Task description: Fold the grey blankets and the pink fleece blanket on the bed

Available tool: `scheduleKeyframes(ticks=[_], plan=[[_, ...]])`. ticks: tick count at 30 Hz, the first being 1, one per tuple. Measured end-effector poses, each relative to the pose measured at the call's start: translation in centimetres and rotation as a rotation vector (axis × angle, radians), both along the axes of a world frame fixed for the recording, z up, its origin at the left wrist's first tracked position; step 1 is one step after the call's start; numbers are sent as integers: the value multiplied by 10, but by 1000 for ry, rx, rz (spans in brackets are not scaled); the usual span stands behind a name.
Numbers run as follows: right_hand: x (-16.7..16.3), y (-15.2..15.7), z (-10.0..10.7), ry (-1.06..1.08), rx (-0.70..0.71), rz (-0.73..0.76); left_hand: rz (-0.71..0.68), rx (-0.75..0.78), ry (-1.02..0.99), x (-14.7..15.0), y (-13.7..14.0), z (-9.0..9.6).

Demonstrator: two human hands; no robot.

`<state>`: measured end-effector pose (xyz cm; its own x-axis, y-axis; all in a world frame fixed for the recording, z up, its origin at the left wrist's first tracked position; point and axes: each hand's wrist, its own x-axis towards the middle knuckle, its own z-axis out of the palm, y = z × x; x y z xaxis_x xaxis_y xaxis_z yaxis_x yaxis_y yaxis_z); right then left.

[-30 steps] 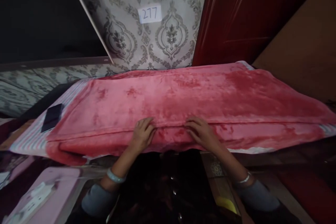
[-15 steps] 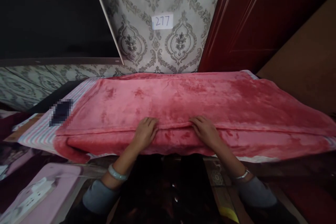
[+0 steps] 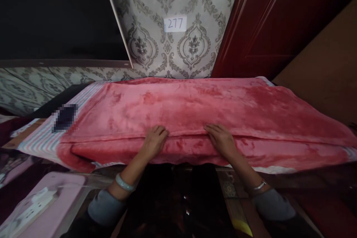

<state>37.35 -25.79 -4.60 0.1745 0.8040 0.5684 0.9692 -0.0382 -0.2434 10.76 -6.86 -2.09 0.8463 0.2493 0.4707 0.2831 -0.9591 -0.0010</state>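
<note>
A plush pink-red blanket [image 3: 184, 108] lies folded lengthwise, its long near edge making a ridge across the front. My left hand [image 3: 155, 139] is closed on that edge left of the middle, fingers on top and thumb mostly hidden. To the right, my right hand [image 3: 221, 139] holds the same edge, its fingers reaching over the top and pointing inward. A short stretch of the ridge shows between both hands. Beneath the blanket, a striped cloth [image 3: 41, 143] sticks out at the left end.
A blurred dark item [image 3: 65, 118] rests on the striped cloth. Behind stand a large black screen [image 3: 61, 15], patterned wallpaper with a paper label [image 3: 175, 24], and a dark red door [image 3: 251, 18]. At lower left, a white power strip [image 3: 33, 208] lies on a pink surface [image 3: 67, 186].
Both hands stay at the blanket's edge. My right hand has shifted slightly right and its fingers lie flatter. The view has moved a little.
</note>
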Motion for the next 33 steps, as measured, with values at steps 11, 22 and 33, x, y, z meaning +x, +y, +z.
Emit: scheduleKeyframes(ticks=[11, 22, 33], plan=[[-8, -9, 1, 28, 108, -20, 39, -85, -139, -9, -6, -8], [35, -36, -17, -113, 34, -273, 27, -40, -118, -21, 0, -8], [34, 22, 22, -111, -44, -371, -1, -93, -39, 51, 14, 26]])
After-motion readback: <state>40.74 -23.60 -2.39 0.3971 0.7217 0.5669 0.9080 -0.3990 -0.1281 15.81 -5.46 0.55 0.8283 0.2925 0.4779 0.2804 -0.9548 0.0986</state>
